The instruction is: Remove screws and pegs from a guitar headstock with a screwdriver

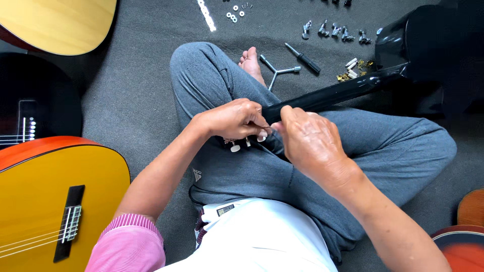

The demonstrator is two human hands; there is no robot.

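- Glossy black guitar neck [333,93], long and slim, lies across the lap, running up-right toward the black body [423,40].
- Left hand [234,120] and right hand [307,138] both pinch its near end.
- White tuner knobs [235,147] beneath.

You sit cross-legged on the grey carpet [136,95] with a black guitar [418,45] across your lap, its neck [327,95] running down to your hands. Your left hand [234,120] and right hand [307,138] meet at the head end, fingers pinched around it; white tuner knobs [235,147] hang just below. Beyond your knee lie a three-armed wrench [276,71], a screwdriver [303,59] and silver tuning pegs [333,31]. A yellow guitar [45,201] lies at your left.
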